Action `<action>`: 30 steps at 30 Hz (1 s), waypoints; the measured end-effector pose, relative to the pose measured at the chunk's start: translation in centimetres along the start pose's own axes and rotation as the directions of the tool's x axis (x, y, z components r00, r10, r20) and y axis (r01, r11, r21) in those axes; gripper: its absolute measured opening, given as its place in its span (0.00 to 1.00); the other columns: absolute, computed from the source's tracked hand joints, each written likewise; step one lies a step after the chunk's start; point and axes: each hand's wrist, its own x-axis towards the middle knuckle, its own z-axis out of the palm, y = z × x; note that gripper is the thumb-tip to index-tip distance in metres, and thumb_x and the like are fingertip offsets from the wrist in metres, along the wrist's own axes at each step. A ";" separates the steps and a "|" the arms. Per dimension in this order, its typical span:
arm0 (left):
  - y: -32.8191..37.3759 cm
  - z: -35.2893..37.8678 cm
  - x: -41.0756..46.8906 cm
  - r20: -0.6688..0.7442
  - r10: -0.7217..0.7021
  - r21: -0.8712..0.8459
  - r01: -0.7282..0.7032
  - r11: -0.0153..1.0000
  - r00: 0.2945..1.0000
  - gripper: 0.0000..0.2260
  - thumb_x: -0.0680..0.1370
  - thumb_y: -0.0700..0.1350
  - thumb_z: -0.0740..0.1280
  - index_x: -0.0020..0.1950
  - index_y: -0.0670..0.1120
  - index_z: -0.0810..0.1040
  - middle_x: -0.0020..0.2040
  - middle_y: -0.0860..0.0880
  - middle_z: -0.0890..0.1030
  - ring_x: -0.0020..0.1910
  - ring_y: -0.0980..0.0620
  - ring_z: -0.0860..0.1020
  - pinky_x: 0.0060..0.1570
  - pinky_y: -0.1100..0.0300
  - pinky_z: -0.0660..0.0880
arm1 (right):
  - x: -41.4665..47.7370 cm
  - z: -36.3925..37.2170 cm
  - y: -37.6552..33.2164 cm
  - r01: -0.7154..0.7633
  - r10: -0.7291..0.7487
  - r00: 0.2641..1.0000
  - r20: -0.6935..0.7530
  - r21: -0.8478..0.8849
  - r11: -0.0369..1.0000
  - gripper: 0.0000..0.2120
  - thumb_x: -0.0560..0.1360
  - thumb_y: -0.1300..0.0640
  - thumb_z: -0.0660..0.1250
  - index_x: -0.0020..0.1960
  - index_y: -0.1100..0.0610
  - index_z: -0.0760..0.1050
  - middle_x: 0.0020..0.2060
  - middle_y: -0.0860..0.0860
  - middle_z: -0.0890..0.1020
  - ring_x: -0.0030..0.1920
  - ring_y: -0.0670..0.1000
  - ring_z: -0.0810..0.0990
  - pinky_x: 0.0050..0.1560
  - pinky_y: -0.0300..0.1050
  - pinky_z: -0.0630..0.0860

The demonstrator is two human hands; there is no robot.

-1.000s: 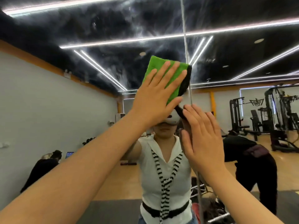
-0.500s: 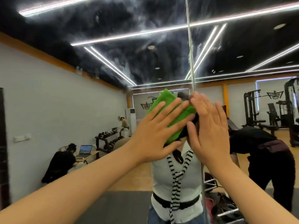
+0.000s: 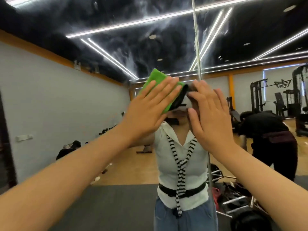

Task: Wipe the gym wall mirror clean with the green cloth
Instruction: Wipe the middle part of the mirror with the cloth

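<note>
The left hand point(image 3: 150, 109) lies flat with fingers spread, pressing the green cloth point(image 3: 160, 85) against the mirror point(image 3: 70, 100) at about head height — not gripping it, just pinning it under the palm. The right hand point(image 3: 211, 117) is flat on the glass just beside it, holding nothing, close to the vertical seam point(image 3: 197, 47) between mirror panels.

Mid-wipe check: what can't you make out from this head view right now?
- Green cloth: mostly hidden under the left hand; its contact with the mirror can't be seen.
- Right hand: touching the glass or hovering, unclear.
- Mirror's edges: cut off by the frame.
- Streaks: seen only against the dark ceiling reflection.
</note>
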 end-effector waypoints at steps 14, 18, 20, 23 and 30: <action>-3.4 0.2 -2.5 -0.074 -0.027 -0.075 0.021 0.997 0.997 0.26 0.84 0.50 0.51 0.82 0.42 0.56 0.82 0.44 0.55 0.81 0.49 0.52 0.80 0.49 0.50 | 0.4 4.2 -3.1 0.042 -0.045 0.997 -0.064 -0.048 0.998 0.27 0.80 0.56 0.60 0.77 0.60 0.60 0.75 0.56 0.67 0.78 0.54 0.61 0.78 0.58 0.56; -3.1 0.1 -0.3 -0.133 -0.311 -0.182 0.286 0.941 0.941 0.27 0.84 0.49 0.51 0.82 0.42 0.54 0.82 0.44 0.54 0.82 0.49 0.50 0.80 0.50 0.45 | 0.5 4.2 -2.9 0.048 -0.051 0.997 -0.056 -0.054 0.997 0.27 0.80 0.57 0.61 0.77 0.60 0.60 0.76 0.56 0.67 0.78 0.54 0.62 0.77 0.58 0.56; -1.3 1.0 -1.6 -0.152 -0.275 -0.157 0.251 0.955 0.949 0.27 0.84 0.49 0.52 0.82 0.42 0.55 0.82 0.43 0.54 0.82 0.48 0.51 0.80 0.47 0.49 | 0.3 4.2 -3.0 0.051 -0.054 0.997 -0.056 -0.049 0.997 0.26 0.80 0.56 0.59 0.76 0.59 0.60 0.76 0.55 0.67 0.78 0.54 0.62 0.77 0.58 0.56; 1.3 2.2 -5.0 -0.149 -0.130 -0.123 0.112 0.986 0.980 0.27 0.84 0.49 0.53 0.82 0.43 0.56 0.82 0.44 0.56 0.81 0.47 0.53 0.79 0.46 0.51 | 0.0 4.1 -3.0 0.067 -0.069 0.997 -0.039 -0.045 0.997 0.25 0.80 0.55 0.57 0.76 0.58 0.61 0.75 0.55 0.68 0.77 0.53 0.63 0.77 0.59 0.57; -0.9 1.5 -3.4 -0.157 -0.273 -0.168 0.246 0.955 0.949 0.27 0.83 0.49 0.53 0.82 0.43 0.56 0.82 0.45 0.55 0.81 0.48 0.52 0.79 0.47 0.50 | -0.2 4.1 -3.1 0.076 -0.079 0.996 -0.028 -0.085 0.993 0.25 0.81 0.54 0.56 0.78 0.59 0.60 0.76 0.54 0.67 0.78 0.52 0.62 0.78 0.56 0.55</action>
